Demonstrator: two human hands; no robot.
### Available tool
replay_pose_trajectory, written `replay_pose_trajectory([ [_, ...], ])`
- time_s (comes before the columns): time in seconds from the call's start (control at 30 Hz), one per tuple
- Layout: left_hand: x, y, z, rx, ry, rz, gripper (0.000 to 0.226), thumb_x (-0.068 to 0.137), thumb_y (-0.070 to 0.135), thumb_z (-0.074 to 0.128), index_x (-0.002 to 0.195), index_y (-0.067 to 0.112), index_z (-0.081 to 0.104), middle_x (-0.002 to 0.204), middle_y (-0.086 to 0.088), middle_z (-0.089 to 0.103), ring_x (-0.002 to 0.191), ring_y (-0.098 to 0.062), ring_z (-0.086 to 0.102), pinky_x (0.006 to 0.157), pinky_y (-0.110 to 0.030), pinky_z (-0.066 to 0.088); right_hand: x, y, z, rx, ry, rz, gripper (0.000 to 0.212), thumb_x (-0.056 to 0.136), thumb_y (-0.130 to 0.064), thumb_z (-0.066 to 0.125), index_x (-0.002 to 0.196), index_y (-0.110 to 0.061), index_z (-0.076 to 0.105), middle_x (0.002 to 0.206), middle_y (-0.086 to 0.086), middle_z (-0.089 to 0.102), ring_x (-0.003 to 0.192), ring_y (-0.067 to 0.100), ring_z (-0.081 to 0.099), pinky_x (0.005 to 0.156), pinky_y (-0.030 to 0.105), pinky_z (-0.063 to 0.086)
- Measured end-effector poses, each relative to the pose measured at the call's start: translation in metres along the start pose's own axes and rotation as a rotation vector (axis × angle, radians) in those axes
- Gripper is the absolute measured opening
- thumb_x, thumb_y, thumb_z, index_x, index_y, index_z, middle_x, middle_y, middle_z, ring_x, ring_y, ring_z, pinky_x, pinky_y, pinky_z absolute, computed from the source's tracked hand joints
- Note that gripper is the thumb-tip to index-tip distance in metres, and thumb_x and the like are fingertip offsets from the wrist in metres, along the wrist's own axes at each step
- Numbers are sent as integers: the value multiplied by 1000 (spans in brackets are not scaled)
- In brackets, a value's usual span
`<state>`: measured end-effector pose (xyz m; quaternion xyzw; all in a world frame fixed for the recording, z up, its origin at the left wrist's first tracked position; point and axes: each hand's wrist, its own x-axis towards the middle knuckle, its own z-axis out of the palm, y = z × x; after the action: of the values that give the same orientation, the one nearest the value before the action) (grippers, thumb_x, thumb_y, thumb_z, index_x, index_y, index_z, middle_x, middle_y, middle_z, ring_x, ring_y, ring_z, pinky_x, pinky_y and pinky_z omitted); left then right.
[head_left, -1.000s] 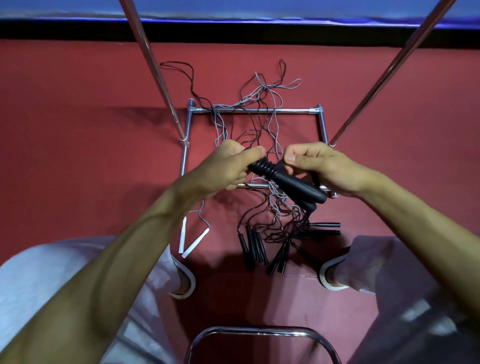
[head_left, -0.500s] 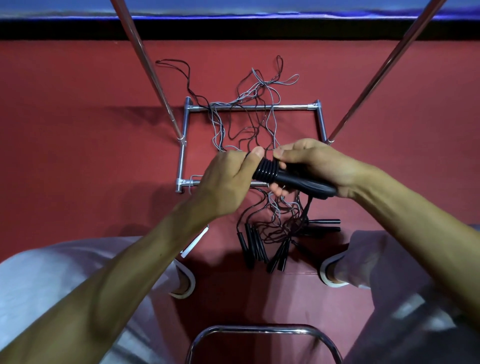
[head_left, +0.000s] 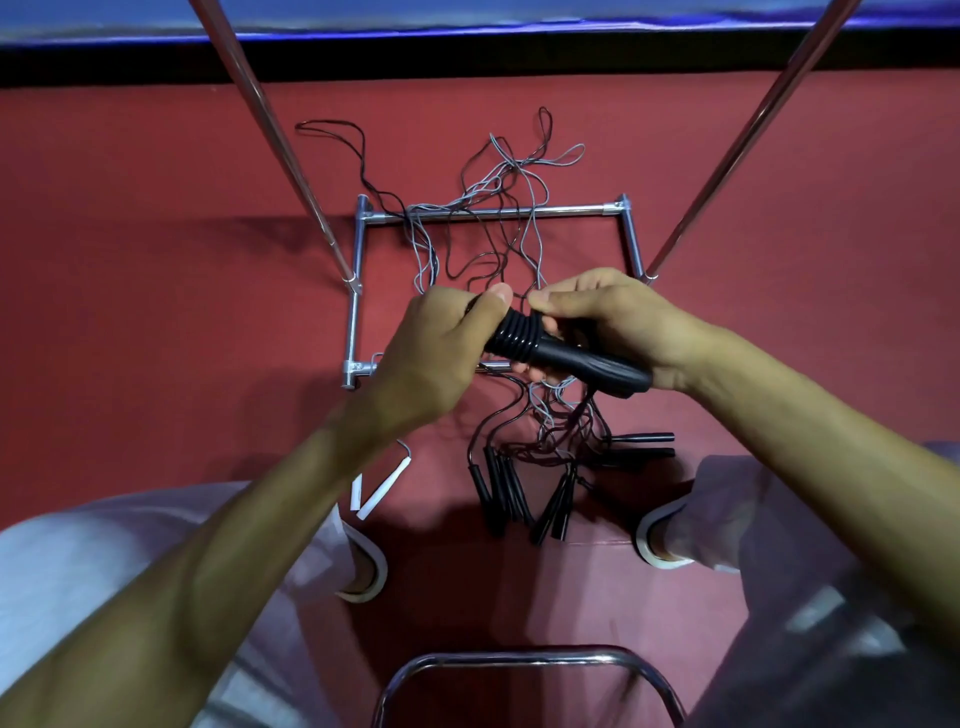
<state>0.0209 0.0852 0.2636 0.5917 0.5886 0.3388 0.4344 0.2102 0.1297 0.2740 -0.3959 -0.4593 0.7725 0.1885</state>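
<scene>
A black skipping-rope handle (head_left: 566, 358) with rope coiled round its left part lies level between both hands, above the floor. My left hand (head_left: 441, 353) grips the coiled end, thumb on top. My right hand (head_left: 608, 322) holds the handle's middle and pinches the rope at the coil with thumb and forefinger. Below them a tangle of black and grey ropes (head_left: 519, 244) runs over a square metal frame (head_left: 358, 291) on the red floor.
Several black handles (head_left: 514, 493) and two white handles (head_left: 376, 491) lie on the floor between my feet. Two slanted metal poles (head_left: 270, 130) rise from the frame's sides. A chrome chair bar (head_left: 519, 662) curves at the bottom edge.
Both hands and the handle have drawn closer together and the handle has turned more level. My right thumb and forefinger now pinch at the coil.
</scene>
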Motion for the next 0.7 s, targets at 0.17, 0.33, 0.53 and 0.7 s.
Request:
replay_pose_trajectory([
  [0.17,4,7,-9,-365,-93,-198,52,109,26,43,58,17,34,41,10,24,32,-5,20,39,-15,12,-7,-10,-12,-234,-37,146,47,88,-50,66,62,-11,58,55,6,50,43,13,45,43,19,38],
  [0.33,8,5,-17,-787,-347,-462,55,105,34,35,51,23,32,41,9,19,38,-6,10,36,-18,8,-5,-6,-19,65,-328,326,48,56,-43,95,70,-21,55,57,-8,34,48,4,17,41,17,11],
  [0.53,11,-11,-25,-1127,-411,-696,38,92,24,35,54,21,30,41,9,24,44,-8,8,33,-21,15,9,2,-29,-38,58,-44,16,86,-4,75,84,-15,63,65,2,43,49,7,23,41,18,19],
  [0.7,15,-19,-37,-1214,-355,-792,33,84,16,36,51,20,35,40,8,26,44,-7,9,33,-22,17,7,11,-31,-1063,450,-555,12,88,-25,81,91,-13,81,71,-2,66,59,15,57,61,28,45],
])
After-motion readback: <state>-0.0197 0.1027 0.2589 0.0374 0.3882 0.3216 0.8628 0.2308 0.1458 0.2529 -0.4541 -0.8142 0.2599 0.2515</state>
